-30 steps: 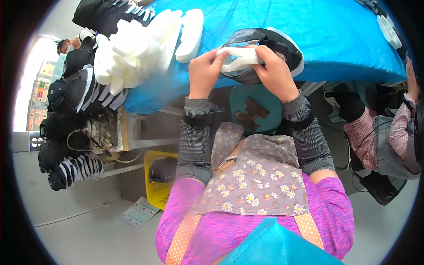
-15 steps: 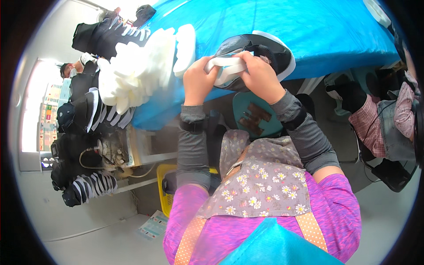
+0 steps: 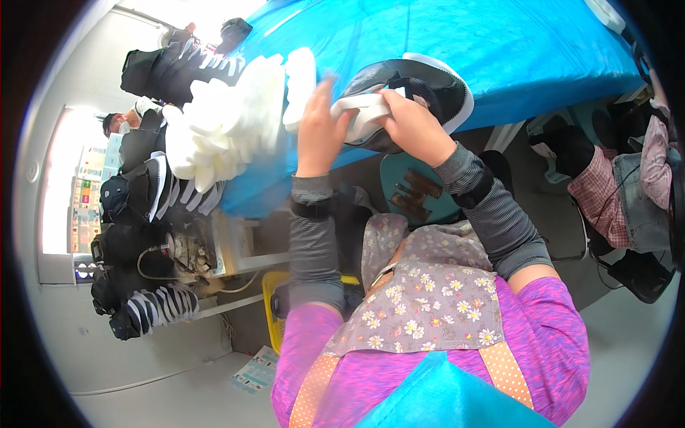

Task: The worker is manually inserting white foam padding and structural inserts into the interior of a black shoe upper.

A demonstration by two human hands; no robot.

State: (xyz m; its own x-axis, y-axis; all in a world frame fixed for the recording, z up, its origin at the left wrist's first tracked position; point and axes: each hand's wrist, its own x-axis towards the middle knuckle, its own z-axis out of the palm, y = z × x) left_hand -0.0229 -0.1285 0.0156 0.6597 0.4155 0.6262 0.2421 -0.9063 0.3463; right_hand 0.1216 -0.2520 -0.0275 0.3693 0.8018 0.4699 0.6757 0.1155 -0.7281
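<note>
At the left of my view I have a pale wall (image 3: 64, 335) with a tall bright opening (image 3: 58, 192), window or doorway I can't tell, and more light washes out the upper left. A table under glossy blue sheeting (image 3: 528, 57) spans the far side, a teal stool seat (image 3: 421, 182) showing below its near edge. I see grey floor (image 3: 193, 399) and, at right, a black chair (image 3: 642, 274).

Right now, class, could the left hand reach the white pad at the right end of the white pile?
Probably yes: the white pad appears just beside the left hand, with nothing visible between, and the right hand grips the curved white piece.
</note>
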